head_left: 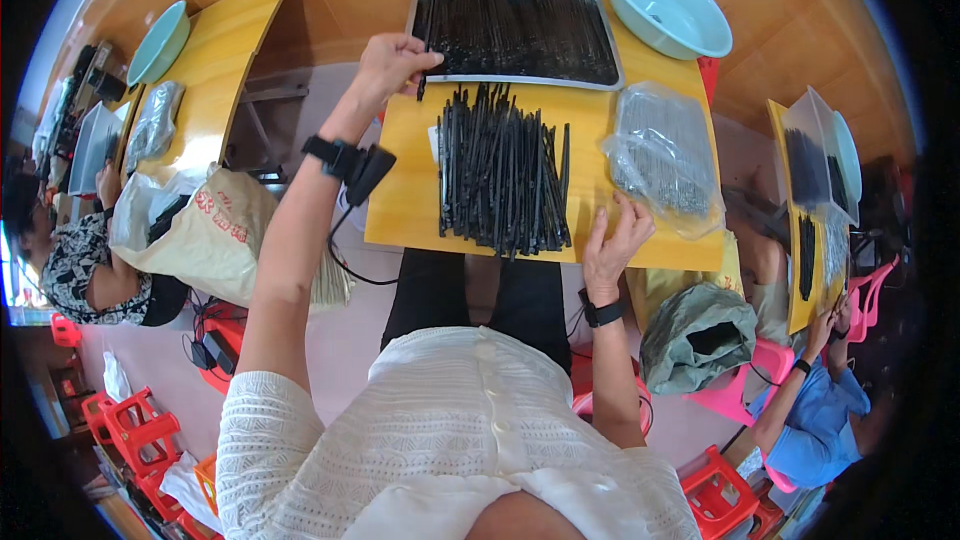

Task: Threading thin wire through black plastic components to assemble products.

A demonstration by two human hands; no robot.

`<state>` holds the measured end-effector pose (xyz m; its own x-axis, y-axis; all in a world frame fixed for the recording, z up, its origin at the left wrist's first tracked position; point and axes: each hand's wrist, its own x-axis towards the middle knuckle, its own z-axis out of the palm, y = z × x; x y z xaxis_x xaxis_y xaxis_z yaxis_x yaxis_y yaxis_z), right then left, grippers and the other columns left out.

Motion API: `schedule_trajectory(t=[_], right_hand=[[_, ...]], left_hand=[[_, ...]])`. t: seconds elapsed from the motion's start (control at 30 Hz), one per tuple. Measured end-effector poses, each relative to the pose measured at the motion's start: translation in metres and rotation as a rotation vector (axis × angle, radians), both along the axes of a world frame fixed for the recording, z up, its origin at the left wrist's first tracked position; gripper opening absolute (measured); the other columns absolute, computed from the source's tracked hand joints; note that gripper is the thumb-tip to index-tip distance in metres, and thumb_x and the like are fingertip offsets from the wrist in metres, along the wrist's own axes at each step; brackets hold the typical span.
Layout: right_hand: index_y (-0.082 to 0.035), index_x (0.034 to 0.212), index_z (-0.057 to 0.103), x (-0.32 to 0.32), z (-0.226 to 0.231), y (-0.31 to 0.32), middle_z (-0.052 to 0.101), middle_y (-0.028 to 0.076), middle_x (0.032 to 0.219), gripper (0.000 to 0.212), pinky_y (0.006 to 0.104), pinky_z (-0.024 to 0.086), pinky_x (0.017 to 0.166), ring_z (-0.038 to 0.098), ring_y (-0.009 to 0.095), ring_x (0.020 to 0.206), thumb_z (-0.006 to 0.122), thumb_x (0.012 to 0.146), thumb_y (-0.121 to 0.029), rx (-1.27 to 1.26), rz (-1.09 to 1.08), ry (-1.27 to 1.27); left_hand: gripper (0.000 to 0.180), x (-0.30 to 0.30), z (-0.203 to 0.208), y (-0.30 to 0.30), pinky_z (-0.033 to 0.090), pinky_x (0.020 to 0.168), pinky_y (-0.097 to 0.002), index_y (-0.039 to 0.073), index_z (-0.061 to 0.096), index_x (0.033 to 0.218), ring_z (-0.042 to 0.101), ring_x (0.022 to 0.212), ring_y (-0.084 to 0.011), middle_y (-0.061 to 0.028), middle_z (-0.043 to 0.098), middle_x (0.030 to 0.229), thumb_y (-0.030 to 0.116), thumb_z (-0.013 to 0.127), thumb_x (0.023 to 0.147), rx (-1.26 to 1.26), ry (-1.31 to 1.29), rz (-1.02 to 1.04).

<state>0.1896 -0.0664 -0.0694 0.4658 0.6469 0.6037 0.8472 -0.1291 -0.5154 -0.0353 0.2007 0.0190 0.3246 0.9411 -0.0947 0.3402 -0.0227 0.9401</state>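
My left hand (392,64) is at the left end of a shallow metal tray (616,68), its fingers pinched on a thin black stick (421,90). The tray holds many similar black sticks (515,30) lying side by side in something dark and shiny. A loose pile of black sticks (503,175) lies on the yellow table (400,210) just in front of the tray. At the table's near edge, right of the pile, my right hand (614,252) holds nothing, with its fingers apart. Beside it lies a clear plastic bag (662,155) of thin greyish pieces.
A pale turquoise basin (668,5) stands at the table's back right corner. A grey-green cloth bag (698,338) sits right of my legs, and a woven sack (205,235) to the left. Other people work at side tables; red stools (140,430) stand lower left.
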Motion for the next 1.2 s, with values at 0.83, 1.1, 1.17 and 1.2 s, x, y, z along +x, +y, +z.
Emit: schedule_trajectory(t=[0.83, 1.1, 1.17, 1.2], right_hand=[[0.001, 0.093, 0.055, 0.015, 0.012, -0.016, 0.047, 0.016, 0.093, 0.019, 0.0419, 0.034, 0.085, 0.044, 0.033, 0.095, 0.055, 0.076, -0.007, 0.077, -0.051, 0.116], [0.002, 0.126, 0.034, 0.119, 0.022, -0.045, 0.031, 0.022, 0.129, 0.05, 0.0424, 0.022, 0.101, 0.028, 0.033, 0.122, 0.045, 0.088, -0.029, 0.171, -0.526, 0.322], [0.005, 0.134, 0.018, 0.133, 0.018, -0.045, 0.016, 0.02, 0.141, 0.069, 0.039, 0.013, 0.105, 0.017, 0.03, 0.129, 0.038, 0.089, -0.044, 0.327, -0.484, 0.809], [0.005, 0.134, 0.018, 0.134, 0.01, -0.039, 0.016, 0.02, 0.141, 0.069, 0.039, 0.013, 0.105, 0.017, 0.03, 0.129, 0.038, 0.089, -0.044, 0.327, -0.477, 0.806]], left_hand=[[0.024, 0.067, 0.011, 0.028, 0.044, 0.043, -0.0242, 0.003, 0.059, 0.083, 0.056, 0.045, -0.0121, -0.0049, 0.057, 0.058, 0.023, 0.067, 0.073, 0.266, 0.427, -0.057], [0.021, -0.022, 0.021, -0.06, 0.035, 0.04, -0.0173, 0.003, 0.059, 0.093, 0.05, 0.048, -0.0048, 0.0002, 0.056, 0.064, 0.02, 0.06, 0.081, 0.059, 0.098, -0.208], [0.021, -0.043, 0.008, -0.071, 0.034, 0.042, -0.0153, 0.005, 0.059, 0.097, 0.05, 0.051, -0.0034, 0.0026, 0.055, 0.064, 0.021, 0.058, 0.083, 0.037, 0.057, -0.094], [0.021, -0.051, 0.002, -0.08, 0.034, 0.042, -0.0153, 0.005, 0.059, 0.097, 0.05, 0.051, -0.0034, 0.0026, 0.055, 0.064, 0.021, 0.058, 0.083, 0.038, 0.052, -0.088]])
